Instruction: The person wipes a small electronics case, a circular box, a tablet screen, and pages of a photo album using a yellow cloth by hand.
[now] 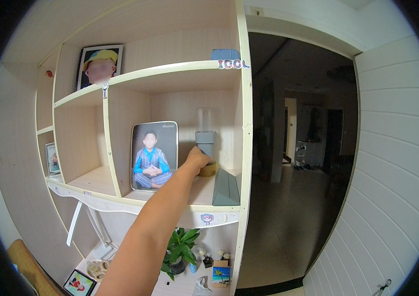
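Observation:
My left hand [198, 159] reaches into the middle compartment of a wooden shelf unit, its fingers closed at the lower part of a grey bottle with a clear upper part [205, 137]. The hand hides some of the bottle's left side. Just below the bottle sits a yellowish tape roll [208, 169]; whether they touch is hidden. Right of it, a grey-green triangular case [226, 188] lies on the shelf floor. A framed portrait [154, 155] leans upright left of my hand. My right hand is out of view.
The shelf's right upright [244, 148] stands beside a dark doorway. Above are another portrait [100, 66] and a blue object [225, 54]. Below are a potted plant [181, 248], a white lamp [74, 224], headphones [102, 270] and a small beach picture [221, 274]. A white panelled surface [394, 148] is at right.

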The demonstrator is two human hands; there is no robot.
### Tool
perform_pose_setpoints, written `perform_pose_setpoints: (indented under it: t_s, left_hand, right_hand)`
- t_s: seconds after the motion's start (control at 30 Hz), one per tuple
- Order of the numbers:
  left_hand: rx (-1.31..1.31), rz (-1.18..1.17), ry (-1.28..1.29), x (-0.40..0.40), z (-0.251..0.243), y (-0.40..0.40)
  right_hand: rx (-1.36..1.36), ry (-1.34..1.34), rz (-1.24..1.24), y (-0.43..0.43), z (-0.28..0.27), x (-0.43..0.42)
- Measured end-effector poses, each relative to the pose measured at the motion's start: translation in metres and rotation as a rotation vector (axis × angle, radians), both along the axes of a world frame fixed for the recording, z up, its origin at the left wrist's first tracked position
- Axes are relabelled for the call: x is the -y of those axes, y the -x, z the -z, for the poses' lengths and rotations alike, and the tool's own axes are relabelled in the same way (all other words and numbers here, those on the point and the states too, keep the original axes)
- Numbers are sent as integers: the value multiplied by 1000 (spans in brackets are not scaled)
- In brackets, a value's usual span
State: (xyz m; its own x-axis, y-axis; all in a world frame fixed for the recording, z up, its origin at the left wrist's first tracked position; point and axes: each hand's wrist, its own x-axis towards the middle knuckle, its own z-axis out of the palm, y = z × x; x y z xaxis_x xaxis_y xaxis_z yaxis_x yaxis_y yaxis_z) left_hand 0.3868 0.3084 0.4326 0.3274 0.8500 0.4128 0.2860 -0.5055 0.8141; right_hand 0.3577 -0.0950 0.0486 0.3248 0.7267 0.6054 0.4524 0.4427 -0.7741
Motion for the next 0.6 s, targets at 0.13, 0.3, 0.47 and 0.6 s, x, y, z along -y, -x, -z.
perform_pose_setpoints:
  t_s: [0.13,0.3,0.47,0.6]
  left_hand:
    - [117,186,21,6,5,-6]
    - [83,176,1,6,8,-15]
    - [-18,189,-100,27,3,-18]
    - [-93,89,-174,13,7,-19]
  right_hand:
    - [49,-81,32,-2,10,-5]
    - [72,-54,5,-2,0,-5]
    - [37,23,-18,-4,-9,2]
    - [2,62,-14,-3,-3,0]
